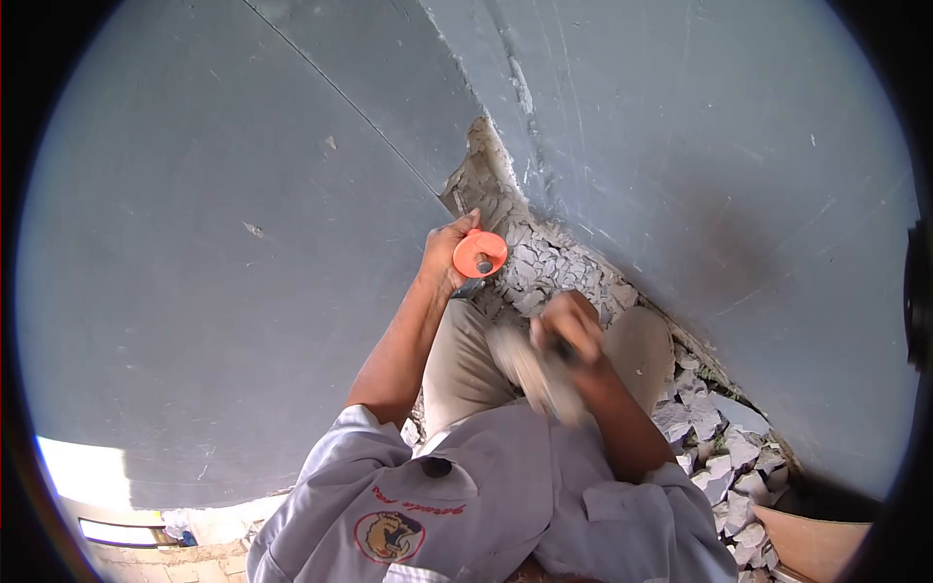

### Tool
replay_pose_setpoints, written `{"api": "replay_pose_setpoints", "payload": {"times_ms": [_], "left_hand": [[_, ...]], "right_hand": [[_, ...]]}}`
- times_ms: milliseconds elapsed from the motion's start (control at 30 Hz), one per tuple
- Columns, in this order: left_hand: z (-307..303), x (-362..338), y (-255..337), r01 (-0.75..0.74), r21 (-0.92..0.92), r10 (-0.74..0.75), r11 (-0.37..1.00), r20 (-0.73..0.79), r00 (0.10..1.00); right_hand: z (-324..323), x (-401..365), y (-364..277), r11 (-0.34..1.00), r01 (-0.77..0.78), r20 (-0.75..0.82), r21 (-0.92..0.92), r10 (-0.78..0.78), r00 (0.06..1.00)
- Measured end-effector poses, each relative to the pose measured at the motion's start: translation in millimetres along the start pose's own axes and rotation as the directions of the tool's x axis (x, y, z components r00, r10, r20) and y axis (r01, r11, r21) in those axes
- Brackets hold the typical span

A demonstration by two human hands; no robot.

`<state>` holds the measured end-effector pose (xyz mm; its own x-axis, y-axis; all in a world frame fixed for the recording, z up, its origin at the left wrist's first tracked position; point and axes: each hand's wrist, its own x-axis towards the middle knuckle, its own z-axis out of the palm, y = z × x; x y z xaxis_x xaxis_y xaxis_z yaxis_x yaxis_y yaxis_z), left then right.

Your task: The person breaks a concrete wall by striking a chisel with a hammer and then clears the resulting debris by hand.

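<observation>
My left hand (pixel 447 255) is wrapped round a chisel (pixel 484 263) with an orange round hand guard; its metal striking end faces up at me. The chisel's tip is hidden below the guard, near the broken patch of wall (pixel 478 180) in the corner. My right hand (pixel 569 328) is closed on what looks like a hammer (pixel 536 374), pale and smeared by motion. It is held apart from the chisel, lower and to the right, above my knees.
Grey walls (pixel 243 253) rise on the left and right (pixel 739 194), meeting at the chipped corner. Broken plaster rubble (pixel 544 262) lies below it, with larger chunks (pixel 714 428) beside my right leg. A brownish container (pixel 816 539) stands at lower right.
</observation>
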<state>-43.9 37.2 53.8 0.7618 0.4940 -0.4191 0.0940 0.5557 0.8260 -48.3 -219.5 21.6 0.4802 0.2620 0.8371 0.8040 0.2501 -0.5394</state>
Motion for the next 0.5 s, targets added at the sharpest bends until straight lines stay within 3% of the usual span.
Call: {"api": "replay_pose_setpoints", "payload": {"times_ms": [33, 67, 100, 200, 267, 300, 333, 400, 433, 467, 500], "left_hand": [[-0.5, 0.6, -1.8, -0.008, -0.01, 0.008, 1.0, 0.014, 1.0], [0.3, -2.1, -5.0, -0.01, -0.008, 0.01, 1.0, -0.015, 1.0], [4.0, -1.4, -5.0, -0.02, -0.004, 0.02, 1.0, -0.037, 0.999], [1.9, 2.7, -2.2, -0.039, 0.038, 0.042, 0.999, -0.074, 0.996], [2.8, 5.5, -3.0, -0.04, 0.025, 0.041, 0.999, -0.046, 0.998], [5.1, 6.5, -0.8, -0.035, 0.018, 0.036, 0.999, -0.05, 0.998], [5.5, 5.6, 0.9, -0.029, 0.012, 0.029, 1.0, -0.058, 0.998], [5.5, 2.1, 5.1, -0.019, 0.002, 0.019, 1.0, -0.059, 0.998], [5.9, 0.9, 7.8, -0.015, -0.003, 0.015, 1.0, -0.05, 0.999], [7.1, -0.1, 10.3, -0.016, -0.006, 0.016, 1.0, -0.035, 0.999], [2.5, -0.9, 9.9, 0.005, -0.038, -0.005, 0.999, -0.009, 1.0]], "right_hand": [[10.5, -3.9, 7.4, 0.875, -0.425, 0.158, -0.231, 0.465, 0.871], [19.9, -3.6, 16.8, 0.758, -0.584, 0.215, -0.289, 0.646, 0.732], [19.7, -11.0, 14.1, 0.768, -0.565, 0.205, -0.302, 0.631, 0.748], [18.3, -16.0, -4.0, 0.871, -0.428, 0.165, -0.241, 0.472, 0.866], [7.6, -2.8, -28.0, 0.974, -0.208, 0.125, -0.087, 0.218, 0.968], [11.7, -2.6, -21.7, 0.999, -0.052, 0.023, 0.002, 0.052, 0.998], [15.8, -2.4, -15.4, 0.991, 0.121, -0.08, 0.056, -0.116, 0.99], [23.6, 17.8, -1.8, 0.963, 0.262, -0.199, 0.057, -0.246, 0.949], [12.8, 6.8, 8.5, 0.998, 0.018, 0.078, -0.056, -0.013, 0.997], [27.2, 2.7, 21.7, 0.87, -0.401, 0.187, -0.286, 0.461, 0.868], [29.1, -2.6, 24.9, 0.87, -0.431, 0.164, -0.239, 0.473, 0.866]]}}
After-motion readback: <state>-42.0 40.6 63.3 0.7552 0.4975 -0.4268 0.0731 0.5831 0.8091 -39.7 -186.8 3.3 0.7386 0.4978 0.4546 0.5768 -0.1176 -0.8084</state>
